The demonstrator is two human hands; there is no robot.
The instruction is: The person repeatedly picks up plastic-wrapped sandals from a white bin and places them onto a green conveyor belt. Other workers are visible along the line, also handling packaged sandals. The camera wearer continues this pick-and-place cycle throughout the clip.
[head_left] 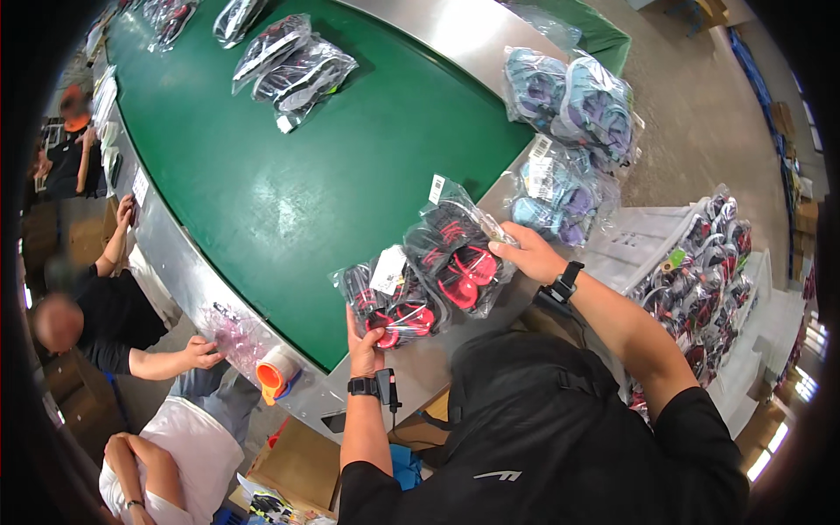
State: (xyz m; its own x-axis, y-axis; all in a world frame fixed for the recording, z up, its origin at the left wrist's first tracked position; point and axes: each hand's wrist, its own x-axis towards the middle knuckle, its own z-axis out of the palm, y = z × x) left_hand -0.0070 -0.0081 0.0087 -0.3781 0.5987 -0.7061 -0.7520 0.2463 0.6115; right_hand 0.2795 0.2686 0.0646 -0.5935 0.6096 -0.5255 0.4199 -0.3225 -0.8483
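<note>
Two clear bags of black-and-red shoes are held side by side over the near end of the green belt. My left hand (363, 344) grips the lower edge of the left bag of shoes (411, 317), its thumb on top. My right hand (528, 252) pinches the right edge of the other bag of shoes (472, 276), which has a white barcode tag at its top corner. A white label lies on the left bag. The bags touch or overlap; the fingers beneath them are hidden.
Bagged blue-purple shoes (569, 96) pile up at the right of the green conveyor belt (289, 206). More bagged shoes (302, 74) lie farther along it. A sack of bagged shoes (700, 289) stands at my right. Orange tape (271, 374) sits on the metal edge; co-workers stand left.
</note>
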